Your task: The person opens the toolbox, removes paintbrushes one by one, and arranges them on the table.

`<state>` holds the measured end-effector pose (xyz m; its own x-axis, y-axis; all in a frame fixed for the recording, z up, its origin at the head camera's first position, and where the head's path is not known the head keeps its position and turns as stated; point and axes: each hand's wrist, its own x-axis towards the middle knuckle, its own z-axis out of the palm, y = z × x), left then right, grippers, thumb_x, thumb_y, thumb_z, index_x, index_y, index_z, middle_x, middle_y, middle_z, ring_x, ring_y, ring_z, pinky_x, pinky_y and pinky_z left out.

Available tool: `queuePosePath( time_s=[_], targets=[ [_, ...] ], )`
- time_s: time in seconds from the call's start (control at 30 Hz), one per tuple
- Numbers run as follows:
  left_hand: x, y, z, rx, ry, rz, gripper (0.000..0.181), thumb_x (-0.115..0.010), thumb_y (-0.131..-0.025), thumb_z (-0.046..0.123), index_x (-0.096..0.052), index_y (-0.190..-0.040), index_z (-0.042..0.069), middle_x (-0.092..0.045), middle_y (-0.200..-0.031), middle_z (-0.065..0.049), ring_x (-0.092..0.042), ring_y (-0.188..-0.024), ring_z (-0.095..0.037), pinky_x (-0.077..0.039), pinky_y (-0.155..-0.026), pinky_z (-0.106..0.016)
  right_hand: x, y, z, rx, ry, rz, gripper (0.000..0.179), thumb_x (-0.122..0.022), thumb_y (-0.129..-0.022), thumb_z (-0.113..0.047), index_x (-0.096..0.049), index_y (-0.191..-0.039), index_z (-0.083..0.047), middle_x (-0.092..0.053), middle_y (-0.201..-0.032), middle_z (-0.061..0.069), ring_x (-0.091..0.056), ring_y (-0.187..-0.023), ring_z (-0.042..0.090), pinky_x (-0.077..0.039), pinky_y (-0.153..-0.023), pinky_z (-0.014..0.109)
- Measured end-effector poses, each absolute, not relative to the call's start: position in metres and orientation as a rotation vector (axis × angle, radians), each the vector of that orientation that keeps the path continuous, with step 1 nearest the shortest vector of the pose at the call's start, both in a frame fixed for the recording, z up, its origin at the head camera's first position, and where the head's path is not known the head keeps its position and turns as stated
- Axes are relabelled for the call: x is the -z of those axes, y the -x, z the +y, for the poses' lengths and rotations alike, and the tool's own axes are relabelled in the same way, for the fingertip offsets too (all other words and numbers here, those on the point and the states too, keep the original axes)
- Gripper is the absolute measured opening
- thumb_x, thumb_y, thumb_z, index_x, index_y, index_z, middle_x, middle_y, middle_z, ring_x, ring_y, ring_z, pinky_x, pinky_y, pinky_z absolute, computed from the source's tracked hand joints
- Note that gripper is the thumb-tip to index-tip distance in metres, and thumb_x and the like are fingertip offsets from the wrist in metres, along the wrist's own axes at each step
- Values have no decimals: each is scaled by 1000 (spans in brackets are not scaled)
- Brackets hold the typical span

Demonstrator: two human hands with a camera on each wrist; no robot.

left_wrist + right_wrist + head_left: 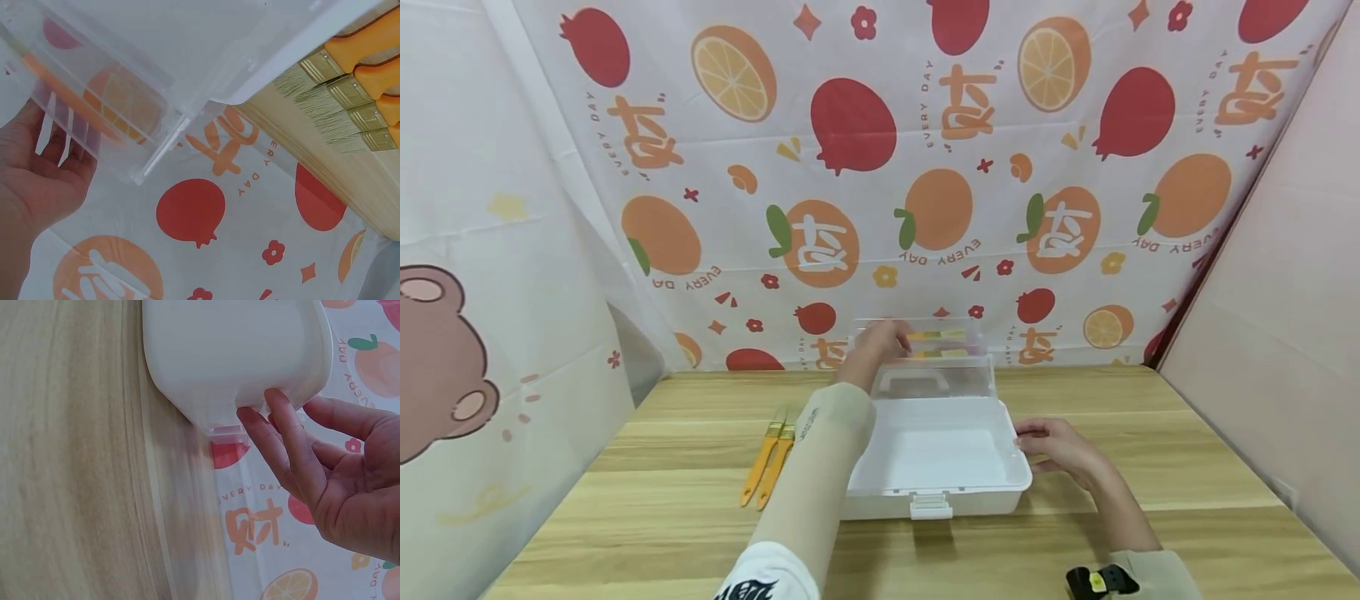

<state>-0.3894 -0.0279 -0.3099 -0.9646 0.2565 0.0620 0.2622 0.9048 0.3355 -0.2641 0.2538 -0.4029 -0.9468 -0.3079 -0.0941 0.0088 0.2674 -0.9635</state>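
Note:
A white plastic box (936, 450) with its clear lid (932, 383) raised stands on the wooden table; its inside shows bare white. Up at the far edge of the lid, my left hand (880, 340) grips it, the fingers (72, 147) partly seen through clear plastic. Orange and yellowish brush-like items (936, 336) show in the lid's upper part beside that hand. Against the box's right side, my right hand (1060, 450) rests its fingertips (275, 397), fingers slightly bent. A white latch (931, 506) is on the box front.
Several paintbrushes (771, 458) with orange handles lie on the table left of the box, partly behind my left forearm. A fruit-printed cloth (880, 208) hangs behind the table (647, 517). Pale cloth walls (1270, 333) stand at both sides.

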Motion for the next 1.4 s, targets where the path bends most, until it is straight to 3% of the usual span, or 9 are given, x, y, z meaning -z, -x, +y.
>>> queuePosePath(
  time_s=[0.1,0.43,0.9,1.4],
  targets=[
    [313,391,-31,504,484,-3020,5,-71,-82,18,-74,-81,14,-67,-96,4,-55,-100,-18,-42,-86,-32,403,264,253,1726,278,2281,42,-55,-91,-10,-45,-121,16,-59,-103,13,-57,-93,22,-51,-72,39],
    [307,396,-54,465,602,-3129,18,-63,-84,1,-71,-98,7,-66,-97,-5,-56,-98,-21,-43,-87,-32,403,265,253,1724,263,2290,40,-55,-91,-10,-46,-120,16,-59,-104,14,-56,-95,23,-51,-73,39],
    [303,389,-54,568,572,-3133,17,-56,-87,-1,-69,-95,7,-57,-95,-4,-49,-87,-22,-43,-76,-29,400,265,253,1725,261,2303,39,-55,-91,-10,-47,-120,15,-59,-104,14,-57,-94,23,-51,-72,39],
    [302,389,-52,387,596,-3107,13,-61,-86,2,-69,-95,8,-61,-90,-5,-52,-84,-23,-44,-78,-32,401,267,253,1730,246,2293,40,-57,-90,-9,-47,-120,15,-60,-101,13,-59,-89,23,-52,-71,39]
  ],
)
